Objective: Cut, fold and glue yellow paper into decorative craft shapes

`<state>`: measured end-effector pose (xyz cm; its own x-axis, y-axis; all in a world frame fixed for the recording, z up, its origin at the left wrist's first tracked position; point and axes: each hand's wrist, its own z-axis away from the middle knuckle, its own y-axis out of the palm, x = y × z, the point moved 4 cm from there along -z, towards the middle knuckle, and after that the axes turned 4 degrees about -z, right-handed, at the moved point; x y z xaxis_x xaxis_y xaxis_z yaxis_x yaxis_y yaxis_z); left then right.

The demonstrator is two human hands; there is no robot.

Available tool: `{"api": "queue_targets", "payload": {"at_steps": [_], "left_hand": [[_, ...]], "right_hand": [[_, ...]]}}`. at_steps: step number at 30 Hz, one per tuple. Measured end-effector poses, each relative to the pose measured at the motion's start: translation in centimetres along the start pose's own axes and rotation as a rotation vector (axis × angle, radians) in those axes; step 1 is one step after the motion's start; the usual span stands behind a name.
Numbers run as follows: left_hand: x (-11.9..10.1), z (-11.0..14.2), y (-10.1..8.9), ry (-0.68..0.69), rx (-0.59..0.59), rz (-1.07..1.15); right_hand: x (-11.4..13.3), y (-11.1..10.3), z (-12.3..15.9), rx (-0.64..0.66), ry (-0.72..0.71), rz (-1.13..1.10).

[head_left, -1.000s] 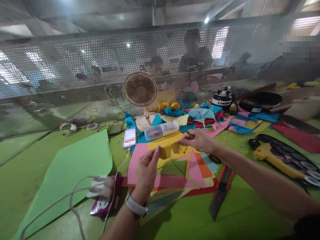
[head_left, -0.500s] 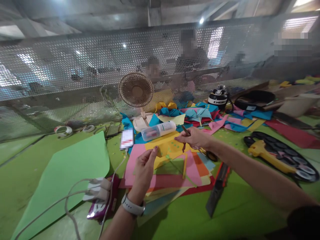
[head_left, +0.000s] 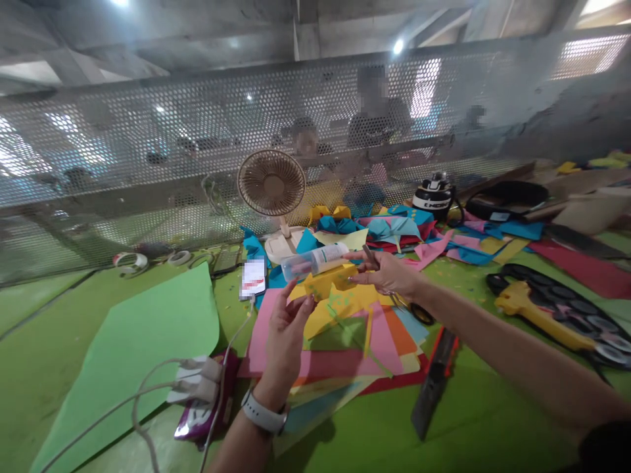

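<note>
My left hand (head_left: 286, 328), with a pale watch on its wrist, has thumb and forefinger at the left end of a small folded piece of yellow paper (head_left: 329, 279). My right hand (head_left: 392, 276) has a slim dark stick-like tool (head_left: 369, 256) tucked between its fingers; its thumb touches the right end of the yellow piece. Below lie yellow sheets with green marks and a pink sheet (head_left: 261, 335) on a stack of coloured paper. A clear bottle (head_left: 315, 260) lies just behind. Scissors (head_left: 421, 314) sit partly hidden under my right wrist.
A utility knife (head_left: 434, 387) lies at right, near a yellow-handled tape dispenser (head_left: 542, 318) on a black tray. Plugs and cables surround a purple power strip (head_left: 227, 387) at left, beside a green sheet (head_left: 142, 341). A fan (head_left: 271, 184) stands before a perforated screen, people behind it.
My right forefinger has stretched out and its thumb has come to the yellow piece, which now shows raised between both hands. My left forefinger has lifted away from its thumb. The view has shifted slightly.
</note>
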<state>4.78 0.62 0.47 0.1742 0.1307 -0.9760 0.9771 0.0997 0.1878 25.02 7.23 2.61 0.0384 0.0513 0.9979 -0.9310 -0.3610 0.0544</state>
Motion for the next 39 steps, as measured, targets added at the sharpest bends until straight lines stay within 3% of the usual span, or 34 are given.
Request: {"api": "queue_targets", "payload": {"at_steps": [5, 10, 17, 20, 23, 26, 30, 35, 39], "left_hand": [[0.1, -0.1, -0.5, 0.005, -0.023, -0.040], [0.2, -0.1, -0.6, 0.043, -0.047, -0.068], [-0.1, 0.1, -0.6, 0.021, -0.086, -0.077], [-0.4, 0.2, -0.5, 0.012, -0.072, -0.085], [-0.3, 0.2, -0.3, -0.005, -0.042, -0.104], [0.0, 0.3, -0.1, -0.038, -0.021, -0.115], [0.7, 0.3, 0.3, -0.073, -0.001, -0.105], [1.1, 0.4, 0.4, -0.087, 0.020, -0.126], [1.2, 0.3, 0.2, -0.102, 0.028, -0.144]], "right_hand": [[-0.2, 0.2, -0.2, 0.032, -0.025, -0.032], [0.1, -0.4, -0.4, -0.024, -0.085, -0.085], [0.6, -1.2, -0.3, 0.048, -0.129, 0.363], [1.3, -2.0, -0.3, 0.094, -0.115, 0.442], [2.6, -3.8, -0.8, -0.014, -0.141, 0.452], [3.9, -6.0, -2.3, -0.174, -0.190, 0.531], [4.6, -8.0, -6.1, -0.237, -0.222, 0.614], [4.7, -8.8, -12.1, -0.280, -0.240, 0.742], [4.3, -8.8, -13.4, -0.277, -0.246, 0.849]]}}
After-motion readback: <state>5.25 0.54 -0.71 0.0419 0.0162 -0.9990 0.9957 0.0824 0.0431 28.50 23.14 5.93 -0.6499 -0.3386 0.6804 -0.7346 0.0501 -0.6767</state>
